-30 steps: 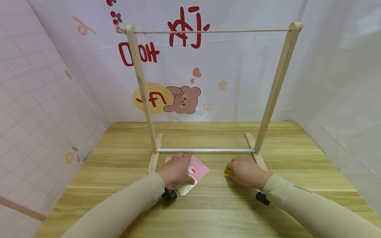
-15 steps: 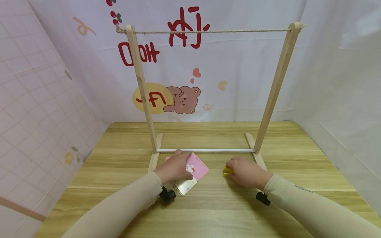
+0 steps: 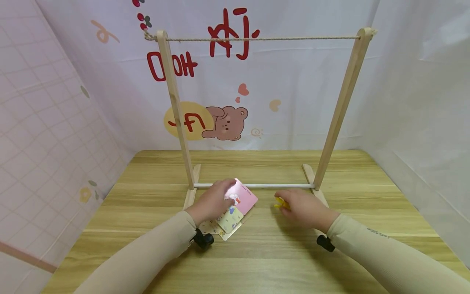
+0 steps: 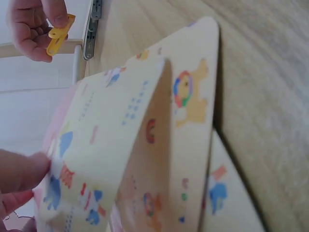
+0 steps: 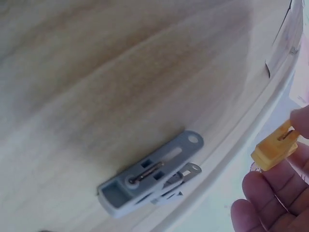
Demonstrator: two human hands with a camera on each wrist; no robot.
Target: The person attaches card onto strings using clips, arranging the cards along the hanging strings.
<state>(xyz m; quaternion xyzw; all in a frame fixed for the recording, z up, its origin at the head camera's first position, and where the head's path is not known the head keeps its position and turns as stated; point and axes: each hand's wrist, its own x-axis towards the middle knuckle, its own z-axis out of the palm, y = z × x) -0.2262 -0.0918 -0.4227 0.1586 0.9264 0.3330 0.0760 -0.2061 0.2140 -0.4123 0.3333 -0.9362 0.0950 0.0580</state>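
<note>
Clip of yellow plastic [image 5: 276,147] in right grip [image 3: 304,208], card of glossy pink [image 3: 245,199] in left grip [image 3: 211,201]

The right grip is narrow, thumb and fingers pinching the clip. Near it, on the wood-grained tabletop [image 3: 257,261], lie grey plastic clips [image 5: 152,171], one partly behind the other. The left grip holds the card between thumb and fingers; whether it also pinches the pale yellow printed card [image 3: 229,220] just below the thumb, I cannot tell. More cream printed cards [image 4: 198,72] lie beneath that one. Beyond both grips runs a thin white rod [image 3: 275,186], between two upright wooden posts [image 3: 345,94] joined above by a twine rope [image 3: 293,38].
</note>
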